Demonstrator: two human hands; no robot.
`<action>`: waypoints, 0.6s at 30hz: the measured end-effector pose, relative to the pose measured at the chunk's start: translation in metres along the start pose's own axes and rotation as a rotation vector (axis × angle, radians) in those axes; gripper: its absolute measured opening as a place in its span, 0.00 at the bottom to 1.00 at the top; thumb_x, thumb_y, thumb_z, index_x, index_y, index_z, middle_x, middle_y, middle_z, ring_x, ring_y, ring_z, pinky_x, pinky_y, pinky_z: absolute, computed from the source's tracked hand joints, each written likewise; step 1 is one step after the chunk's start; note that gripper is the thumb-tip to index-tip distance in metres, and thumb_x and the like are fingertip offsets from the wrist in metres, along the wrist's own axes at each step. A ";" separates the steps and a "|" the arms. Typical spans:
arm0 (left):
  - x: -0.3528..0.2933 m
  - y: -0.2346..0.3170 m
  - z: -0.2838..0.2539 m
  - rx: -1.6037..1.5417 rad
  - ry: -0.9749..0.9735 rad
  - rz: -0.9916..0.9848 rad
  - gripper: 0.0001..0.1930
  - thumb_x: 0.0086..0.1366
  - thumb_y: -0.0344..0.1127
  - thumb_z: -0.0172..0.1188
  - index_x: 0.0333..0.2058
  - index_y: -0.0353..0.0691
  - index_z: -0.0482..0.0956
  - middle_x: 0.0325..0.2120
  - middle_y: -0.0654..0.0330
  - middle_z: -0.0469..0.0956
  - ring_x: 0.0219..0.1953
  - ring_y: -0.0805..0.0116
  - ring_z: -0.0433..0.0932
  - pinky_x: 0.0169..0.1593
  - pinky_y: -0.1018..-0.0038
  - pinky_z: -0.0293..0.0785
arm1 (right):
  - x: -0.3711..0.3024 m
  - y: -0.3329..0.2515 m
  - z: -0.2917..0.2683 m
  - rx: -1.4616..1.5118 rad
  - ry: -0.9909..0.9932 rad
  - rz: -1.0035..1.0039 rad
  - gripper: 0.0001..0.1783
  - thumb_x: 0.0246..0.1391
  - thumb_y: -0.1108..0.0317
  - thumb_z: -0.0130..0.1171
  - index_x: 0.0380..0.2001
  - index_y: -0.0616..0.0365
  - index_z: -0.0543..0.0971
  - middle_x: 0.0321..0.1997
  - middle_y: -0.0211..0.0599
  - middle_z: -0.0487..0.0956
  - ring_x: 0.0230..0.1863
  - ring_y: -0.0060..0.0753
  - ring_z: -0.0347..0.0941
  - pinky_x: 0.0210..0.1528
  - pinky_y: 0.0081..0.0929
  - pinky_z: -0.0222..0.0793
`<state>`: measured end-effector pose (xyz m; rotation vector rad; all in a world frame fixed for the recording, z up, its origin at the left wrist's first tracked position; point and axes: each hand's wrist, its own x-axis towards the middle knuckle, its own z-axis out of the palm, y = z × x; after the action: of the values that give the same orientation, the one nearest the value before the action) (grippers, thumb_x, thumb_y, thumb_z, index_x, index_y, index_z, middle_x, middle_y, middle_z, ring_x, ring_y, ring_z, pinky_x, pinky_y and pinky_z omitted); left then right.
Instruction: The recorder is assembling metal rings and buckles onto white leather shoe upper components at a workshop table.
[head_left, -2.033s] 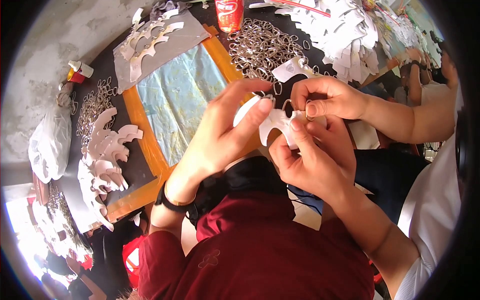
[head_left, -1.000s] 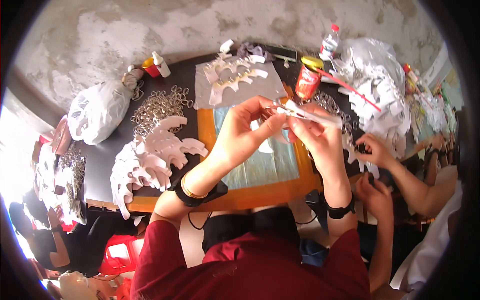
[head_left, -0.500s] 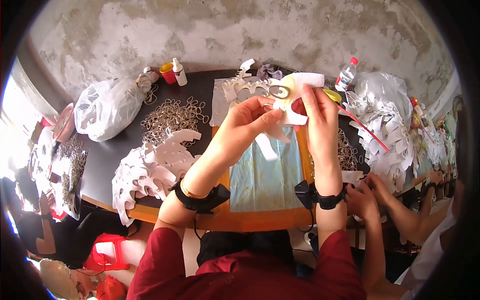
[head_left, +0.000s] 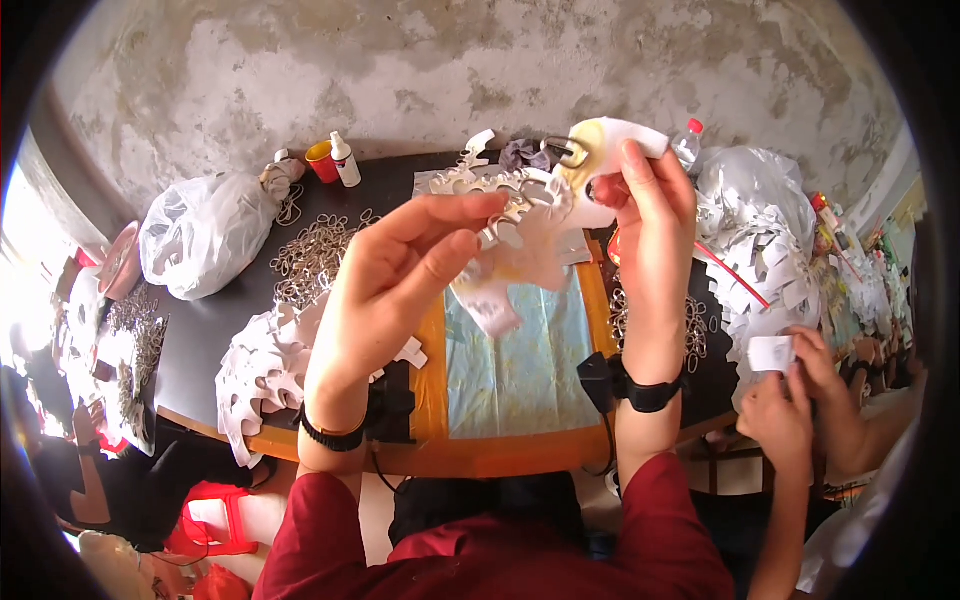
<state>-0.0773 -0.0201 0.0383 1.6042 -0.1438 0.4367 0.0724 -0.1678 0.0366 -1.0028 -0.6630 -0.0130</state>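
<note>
Raised over the table, my right hand is closed on a white cut-out piece with a yellowish patch. A dark metal ring sits at that piece's left side. Below and to the left hangs more white cut-out material, blurred, with metal rings along its edge; I cannot tell how it joins the held piece. My left hand is beside it with thumb and index finger apart, their tips close to the rings. Nothing is plainly gripped there.
A pile of metal rings and stacked white cut-outs lie at left, near a plastic bag, a yellow-red cup and a spray bottle. More cut-outs lie right. A co-worker's hands hold a white piece.
My left hand has moved left and down, its fingers parting from the white piece. My right hand has shifted slightly right with its piece. The co-worker's hands have risen and moved right.
</note>
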 end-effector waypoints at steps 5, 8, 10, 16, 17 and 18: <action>0.016 -0.024 -0.015 -0.734 -0.142 -0.002 0.15 0.64 0.31 0.45 0.50 0.37 0.67 0.60 0.48 0.60 0.64 0.52 0.55 0.64 0.58 0.53 | 0.008 0.016 -0.002 -0.085 0.094 -0.214 0.10 0.58 0.67 0.52 0.40 0.60 0.75 0.32 0.27 0.76 0.30 0.16 0.70 0.34 0.16 0.65; 0.019 -0.024 -0.024 -0.915 -0.118 -0.017 0.15 0.65 0.31 0.40 0.51 0.42 0.66 0.59 0.55 0.62 0.64 0.55 0.56 0.60 0.57 0.61 | 0.019 0.017 -0.011 -0.124 0.245 -0.398 0.11 0.59 0.64 0.52 0.37 0.62 0.74 0.29 0.29 0.76 0.25 0.15 0.69 0.27 0.14 0.66; 0.022 -0.024 -0.031 -0.950 -0.093 -0.023 0.14 0.66 0.32 0.40 0.50 0.43 0.67 0.56 0.58 0.66 0.60 0.60 0.62 0.57 0.61 0.65 | 0.023 0.012 -0.019 -0.062 0.139 -0.308 0.11 0.59 0.65 0.52 0.36 0.62 0.74 0.27 0.29 0.75 0.23 0.14 0.68 0.21 0.14 0.63; 0.037 -0.050 -0.006 -0.289 0.298 0.077 0.13 0.63 0.28 0.53 0.47 0.35 0.72 0.45 0.60 0.75 0.48 0.73 0.72 0.53 0.77 0.64 | -0.001 -0.016 -0.004 0.218 -0.252 0.306 0.11 0.56 0.61 0.56 0.28 0.57 0.74 0.17 0.21 0.67 0.18 0.12 0.59 0.18 0.13 0.51; 0.038 -0.054 -0.003 -0.335 0.224 0.114 0.15 0.63 0.28 0.54 0.48 0.35 0.71 0.45 0.60 0.75 0.48 0.74 0.72 0.53 0.77 0.65 | -0.001 -0.009 -0.001 0.153 -0.293 0.225 0.11 0.56 0.61 0.57 0.27 0.57 0.74 0.18 0.20 0.67 0.18 0.11 0.59 0.19 0.13 0.51; 0.040 -0.057 0.003 -0.383 0.140 0.149 0.16 0.63 0.28 0.55 0.50 0.34 0.71 0.45 0.60 0.75 0.48 0.74 0.72 0.53 0.78 0.66 | -0.002 -0.002 -0.001 0.084 -0.324 0.140 0.11 0.55 0.61 0.57 0.26 0.57 0.75 0.18 0.20 0.67 0.19 0.11 0.59 0.20 0.12 0.51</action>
<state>-0.0196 -0.0107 -0.0004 1.1872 -0.2270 0.5963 0.0706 -0.1703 0.0369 -0.9766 -0.8788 0.3036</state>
